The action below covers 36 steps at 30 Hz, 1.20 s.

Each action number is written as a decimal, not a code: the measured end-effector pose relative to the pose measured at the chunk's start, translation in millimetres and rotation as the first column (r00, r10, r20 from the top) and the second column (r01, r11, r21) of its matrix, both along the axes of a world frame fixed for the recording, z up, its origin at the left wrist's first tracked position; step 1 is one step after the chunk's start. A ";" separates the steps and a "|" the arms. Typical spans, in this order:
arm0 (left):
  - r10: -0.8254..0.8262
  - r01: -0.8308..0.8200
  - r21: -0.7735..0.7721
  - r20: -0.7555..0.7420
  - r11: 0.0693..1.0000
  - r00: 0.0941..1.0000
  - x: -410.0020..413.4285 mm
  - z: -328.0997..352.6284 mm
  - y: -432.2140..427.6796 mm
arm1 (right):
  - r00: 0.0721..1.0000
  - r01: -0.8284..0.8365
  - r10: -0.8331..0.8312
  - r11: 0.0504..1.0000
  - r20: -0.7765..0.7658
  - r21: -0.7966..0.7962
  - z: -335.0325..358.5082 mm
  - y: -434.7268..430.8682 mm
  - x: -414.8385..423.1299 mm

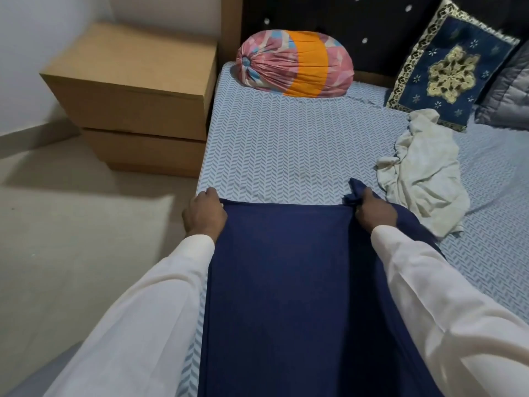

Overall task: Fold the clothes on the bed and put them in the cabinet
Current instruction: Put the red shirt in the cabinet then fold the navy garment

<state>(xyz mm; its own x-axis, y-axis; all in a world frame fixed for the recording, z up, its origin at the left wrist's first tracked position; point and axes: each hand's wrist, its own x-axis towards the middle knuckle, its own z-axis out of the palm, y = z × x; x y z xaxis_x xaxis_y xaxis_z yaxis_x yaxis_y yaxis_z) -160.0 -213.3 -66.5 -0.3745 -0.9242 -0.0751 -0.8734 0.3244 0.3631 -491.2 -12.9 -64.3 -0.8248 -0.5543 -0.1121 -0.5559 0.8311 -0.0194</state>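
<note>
Both hands are closed on the top edge of a dark blue cloth (280,282): the left hand (204,213) curls its fingers round one corner, and the right hand (375,210) clutches the other corner, where some fabric is bunched up and pokes out past the knuckles. Between them the edge is pulled taut and straight, and the cloth runs down smoothly toward the person, lying over the near edge of the bed (286,144). This looks like the start of a fold, with the piece spread flat and held by its corners but not yet doubled over. A white garment (423,173) lies crumpled on the sheet just beside the right hand, unfolded, so at least that one waits its turn. No folded pile shows anywhere, and the cabinet is out of view, so most of the job appears to be left. Farther up the bed sit a pink and orange bolster (294,63) and a blue patterned cushion (452,67); two cardboard boxes (128,81) are stacked on the floor beside the bed.
</note>
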 end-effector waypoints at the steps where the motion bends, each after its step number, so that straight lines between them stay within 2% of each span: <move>1: 0.018 -0.018 0.011 -0.020 1.000 1.000 -1.0 -0.2 2.5 | 0.999 -0.003 0.003 1.000 0.042 0.002 0.8 0.2 -0.8; 3: 0.040 -0.038 0.039 -0.063 0.999 0.997 -0.7 2.9 13.1 | 0.985 -0.014 0.015 1.000 0.171 -0.007 10.8 7.1 1.4; 5: 0.040 -0.039 0.003 -0.075 0.999 0.996 3.0 8.7 34.9 | 0.955 -0.030 0.053 0.996 0.292 -0.082 25.3 22.0 11.9; 8: -0.042 0.031 -0.124 -0.085 0.992 0.995 10.7 16.8 87.5 | 0.949 -0.051 0.148 0.943 0.277 -0.329 35.9 59.2 43.5; 10: -0.172 0.161 -0.101 -0.110 0.982 0.979 16.3 23.9 135.8 | 0.963 -0.006 0.135 0.876 0.235 -0.482 35.9 94.5 69.9; 13: -0.433 0.434 0.017 -0.044 0.901 0.900 22.0 22.1 211.5 | 0.970 0.111 0.030 0.827 0.240 -0.552 27.2 164.0 97.5; 16: -0.577 0.564 0.161 0.042 0.810 0.816 32.2 13.1 265.9 | 0.942 0.334 -0.262 0.772 0.209 -0.541 19.4 253.4 102.9; 18: -0.595 0.574 0.169 0.127 0.801 0.793 41.6 2.5 280.1 | 0.840 0.531 -0.511 0.705 0.182 -0.470 17.9 307.5 99.3; 20: -0.591 0.569 0.164 0.183 0.806 0.785 51.8 -3.7 286.5 | 0.725 0.684 -0.661 0.657 0.194 -0.317 17.9 350.2 96.2; 21: -0.590 0.567 0.164 0.194 0.807 0.784 56.6 -6.5 285.6 | 0.704 0.710 -0.676 0.665 0.218 -0.232 15.5 363.1 95.3; 23: -0.594 0.572 0.158 0.210 0.805 0.777 62.7 -9.0 285.1 | 0.728 0.675 -0.625 0.725 0.281 -0.138 10.7 381.2 94.2; 25: -0.587 0.566 0.155 0.228 0.809 0.777 65.8 -11.3 281.8 | 0.759 0.639 -0.573 0.745 0.309 -0.190 11.3 386.2 93.4; 28: -0.582 0.559 0.163 0.238 0.813 0.778 63.8 -12.9 283.8 | 0.692 0.722 -0.638 0.603 0.338 -0.340 20.8 399.3 85.8; 30: -0.571 0.551 0.150 0.232 0.821 0.787 63.3 -12.7 286.4 | 0.640 0.769 -0.656 0.553 0.402 -0.321 24.1 405.1 81.5; 33: -0.529 0.518 0.107 0.205 0.848 0.823 60.7 -9.1 290.6 | 0.662 0.746 -0.613 0.591 0.431 -0.306 25.3 396.0 68.8; 36: -0.468 0.477 0.012 0.212 0.879 0.858 46.6 -0.7 291.1 | 0.724 0.680 -0.566 0.681 0.395 -0.270 24.7 368.3 44.3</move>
<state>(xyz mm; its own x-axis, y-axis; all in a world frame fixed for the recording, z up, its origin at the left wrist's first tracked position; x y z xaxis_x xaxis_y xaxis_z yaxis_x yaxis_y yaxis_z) -113.5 77.9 -67.3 -0.7472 -0.6440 -0.1638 -0.6645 0.7269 0.1731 -446.9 355.4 -39.6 -0.9608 0.0367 -0.2747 0.1652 0.8717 -0.4614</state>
